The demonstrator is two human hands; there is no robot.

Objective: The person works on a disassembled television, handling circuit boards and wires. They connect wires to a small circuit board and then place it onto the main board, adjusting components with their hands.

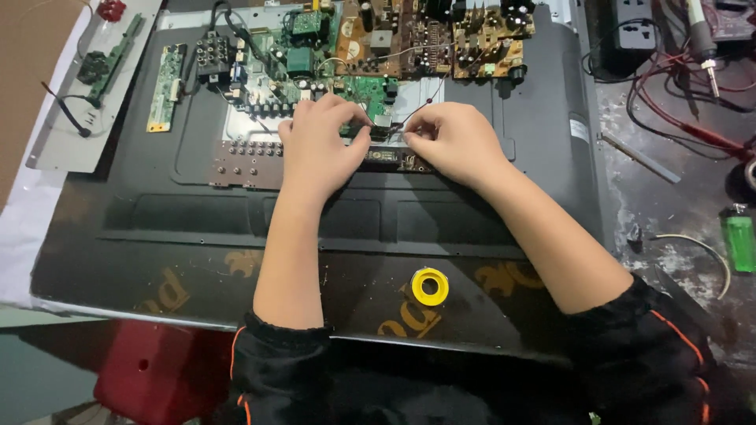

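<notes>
My left hand [323,145] and my right hand [453,140] meet over a small black part [383,128] at the lower edge of a green circuit board [366,88]. Both pinch at it with thumb and fingertips; thin wires run from it toward the right hand. The boards lie on the black back panel [236,212] of a flat screen set laid face down. A brown circuit board [437,35] sits further back.
A yellow tape roll [430,286] lies on the panel near me. A narrow green board [167,86] lies left. A green lighter [740,240], red leads [677,118], a soldering iron [703,43] and a power strip [639,31] are at right. A red stool [157,366] stands below left.
</notes>
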